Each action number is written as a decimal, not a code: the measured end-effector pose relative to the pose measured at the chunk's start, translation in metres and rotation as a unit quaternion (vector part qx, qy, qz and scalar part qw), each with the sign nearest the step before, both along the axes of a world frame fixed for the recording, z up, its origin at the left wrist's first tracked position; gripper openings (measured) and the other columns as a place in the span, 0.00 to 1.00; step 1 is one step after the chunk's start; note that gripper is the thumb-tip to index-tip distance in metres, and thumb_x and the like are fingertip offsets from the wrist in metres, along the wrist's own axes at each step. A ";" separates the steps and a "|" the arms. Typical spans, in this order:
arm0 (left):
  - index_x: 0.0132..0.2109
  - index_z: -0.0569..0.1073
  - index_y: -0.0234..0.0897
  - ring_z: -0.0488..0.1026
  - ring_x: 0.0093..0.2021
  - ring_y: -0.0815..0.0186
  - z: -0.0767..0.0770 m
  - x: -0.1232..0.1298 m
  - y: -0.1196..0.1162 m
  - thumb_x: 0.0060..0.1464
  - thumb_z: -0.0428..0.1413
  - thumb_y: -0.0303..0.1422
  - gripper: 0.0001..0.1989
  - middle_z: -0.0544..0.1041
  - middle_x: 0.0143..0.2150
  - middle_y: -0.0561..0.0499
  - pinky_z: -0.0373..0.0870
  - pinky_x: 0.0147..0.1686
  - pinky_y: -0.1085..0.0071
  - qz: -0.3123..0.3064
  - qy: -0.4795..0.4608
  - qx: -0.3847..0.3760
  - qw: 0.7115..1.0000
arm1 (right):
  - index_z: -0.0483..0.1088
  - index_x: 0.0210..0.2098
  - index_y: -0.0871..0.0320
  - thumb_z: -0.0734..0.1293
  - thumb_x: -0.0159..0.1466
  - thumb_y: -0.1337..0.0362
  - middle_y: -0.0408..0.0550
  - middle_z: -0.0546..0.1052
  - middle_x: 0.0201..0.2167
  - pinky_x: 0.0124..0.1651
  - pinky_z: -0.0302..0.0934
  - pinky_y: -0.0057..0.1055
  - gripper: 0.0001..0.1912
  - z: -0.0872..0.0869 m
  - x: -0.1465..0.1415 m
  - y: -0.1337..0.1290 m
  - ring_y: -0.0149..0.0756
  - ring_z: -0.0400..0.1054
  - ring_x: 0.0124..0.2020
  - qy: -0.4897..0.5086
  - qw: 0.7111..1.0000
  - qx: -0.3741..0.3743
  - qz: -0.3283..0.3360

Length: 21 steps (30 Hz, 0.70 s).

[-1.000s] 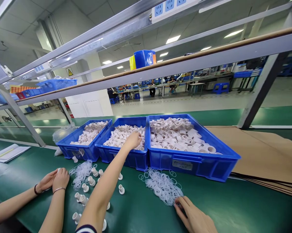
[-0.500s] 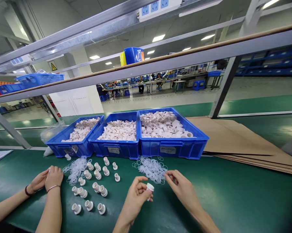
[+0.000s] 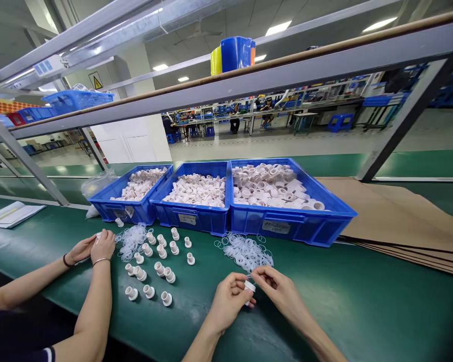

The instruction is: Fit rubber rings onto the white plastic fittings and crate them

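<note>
Between the thumb and fingers of my left hand (image 3: 230, 300) is a white plastic pipe fitting (image 3: 250, 286), its wide flanged end facing up. Beside it, my right hand (image 3: 281, 290) is closed in a pinch on a thin clear ring, only partly seen at the fingertips close to the fitting. A pile of clear sealing rings (image 3: 245, 250) lies on the green table just beyond both hands. Several white flanged fittings (image 3: 169, 274) stand to the left of my left hand.
Three blue bins (image 3: 190, 220) of white plastic parts line the back of the table. Flat cardboard (image 3: 392, 206) lies at right. A co-worker's hands (image 3: 103, 246) work at left near another ring pile (image 3: 131, 240). A metal-framed shelf (image 3: 196, 88) crosses above.
My right hand has come away from the ring pile toward the fitting, and both hands are now close together. The camera view has shifted, moving the bins and co-worker within the picture.
</note>
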<state>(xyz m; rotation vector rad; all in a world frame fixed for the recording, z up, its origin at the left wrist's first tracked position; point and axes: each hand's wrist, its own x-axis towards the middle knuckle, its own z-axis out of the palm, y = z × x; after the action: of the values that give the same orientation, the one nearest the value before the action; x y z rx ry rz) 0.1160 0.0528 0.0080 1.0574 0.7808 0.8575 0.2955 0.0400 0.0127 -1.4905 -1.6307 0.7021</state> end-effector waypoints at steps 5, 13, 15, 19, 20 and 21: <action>0.47 0.74 0.32 0.76 0.34 0.64 -0.006 -0.002 0.003 0.50 0.64 0.43 0.22 0.75 0.35 0.48 0.75 0.37 0.64 0.017 0.044 0.029 0.998 | 0.73 0.36 0.54 0.60 0.69 0.47 0.42 0.72 0.26 0.30 0.59 0.29 0.19 -0.007 0.001 0.002 0.33 0.63 0.26 -0.031 0.999 0.011 -0.028; 0.47 0.76 0.33 0.76 0.33 0.63 -0.008 -0.009 0.006 0.53 0.60 0.39 0.18 0.76 0.34 0.48 0.75 0.36 0.66 0.042 0.102 0.060 0.992 | 0.72 0.38 0.52 0.58 0.69 0.46 0.42 0.72 0.28 0.30 0.60 0.29 0.19 -0.018 0.003 0.005 0.33 0.63 0.24 -0.086 0.992 0.040 -0.077; 0.48 0.75 0.33 0.76 0.33 0.64 -0.009 -0.010 0.006 0.53 0.60 0.39 0.18 0.75 0.34 0.48 0.75 0.36 0.66 0.041 0.093 0.053 0.993 | 0.71 0.45 0.53 0.59 0.69 0.45 0.42 0.72 0.29 0.30 0.60 0.30 0.20 -0.017 0.004 0.006 0.33 0.61 0.23 -0.081 0.991 0.042 -0.099; 0.49 0.75 0.32 0.76 0.33 0.64 -0.010 -0.011 0.006 0.52 0.60 0.39 0.19 0.76 0.35 0.48 0.75 0.37 0.66 0.036 0.075 0.041 0.996 | 0.72 0.47 0.51 0.60 0.68 0.46 0.42 0.73 0.31 0.31 0.60 0.29 0.19 -0.012 0.001 0.005 0.33 0.61 0.25 -0.044 0.998 0.013 -0.037; 0.48 0.75 0.32 0.76 0.34 0.64 -0.010 -0.011 0.005 0.52 0.60 0.39 0.19 0.76 0.35 0.47 0.75 0.37 0.65 0.035 0.073 0.041 0.996 | 0.73 0.44 0.51 0.61 0.69 0.46 0.42 0.73 0.31 0.32 0.59 0.29 0.18 -0.010 0.000 0.005 0.34 0.62 0.26 -0.037 0.999 -0.001 -0.010; 0.48 0.75 0.33 0.76 0.34 0.64 -0.008 -0.011 0.005 0.52 0.61 0.39 0.19 0.76 0.36 0.47 0.75 0.37 0.66 0.034 0.073 0.042 0.996 | 0.74 0.41 0.51 0.61 0.69 0.47 0.42 0.73 0.31 0.32 0.59 0.29 0.17 -0.008 -0.002 0.004 0.34 0.62 0.28 -0.033 0.999 -0.014 0.012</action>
<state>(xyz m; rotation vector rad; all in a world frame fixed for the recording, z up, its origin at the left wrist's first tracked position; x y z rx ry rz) 0.1047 0.0577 -0.0004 1.1841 0.9146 0.8852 0.2931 0.0439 0.0045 -1.5304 -1.6972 0.6995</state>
